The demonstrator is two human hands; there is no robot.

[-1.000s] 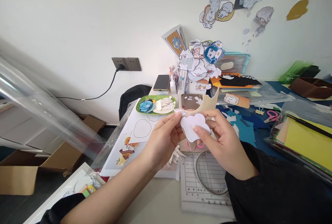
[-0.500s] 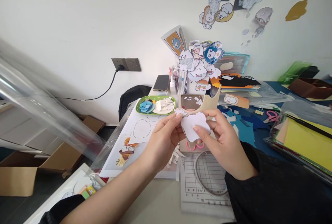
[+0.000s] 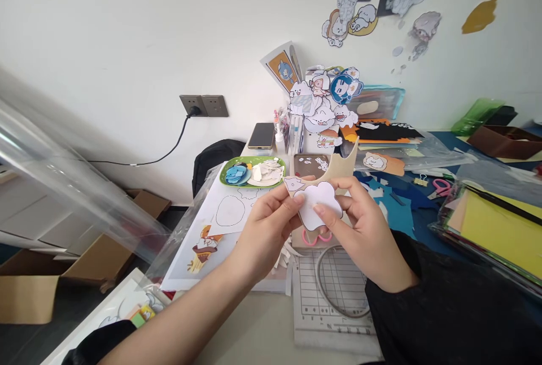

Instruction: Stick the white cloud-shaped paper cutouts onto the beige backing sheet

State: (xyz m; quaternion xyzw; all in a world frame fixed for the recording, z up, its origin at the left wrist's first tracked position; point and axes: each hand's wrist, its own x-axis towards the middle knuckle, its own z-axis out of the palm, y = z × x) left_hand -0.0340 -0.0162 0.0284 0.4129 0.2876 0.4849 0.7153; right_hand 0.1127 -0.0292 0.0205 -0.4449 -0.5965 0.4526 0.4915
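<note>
Both hands are raised over the desk and pinch a white cloud-shaped paper cutout [image 3: 319, 202] laid on a beige foam sheet [image 3: 341, 166]. My left hand [image 3: 265, 229] grips the cutout's left edge with thumb and fingertips, next to a small white paper piece [image 3: 294, 184]. My right hand [image 3: 364, 227] holds the right side, its thumb pressed on the cutout's face. Below them lie a white cutting mat [image 3: 334, 303] with a wire ring [image 3: 334, 283] and pink scissor handles [image 3: 315, 237].
A green tray [image 3: 226, 179] of blue and white cut shapes, printed sheets [image 3: 231, 210] and a phone [image 3: 262, 135] sit behind. Coloured foam sheets [image 3: 499, 229] and pink scissors [image 3: 440, 187] lie at right. A clear film roll [image 3: 63, 173] crosses the left; cardboard boxes [image 3: 29, 291] stand on the floor.
The hands have stayed almost still; my left fingers have shifted slightly along the cutout's upper left edge. The view has drifted a little.
</note>
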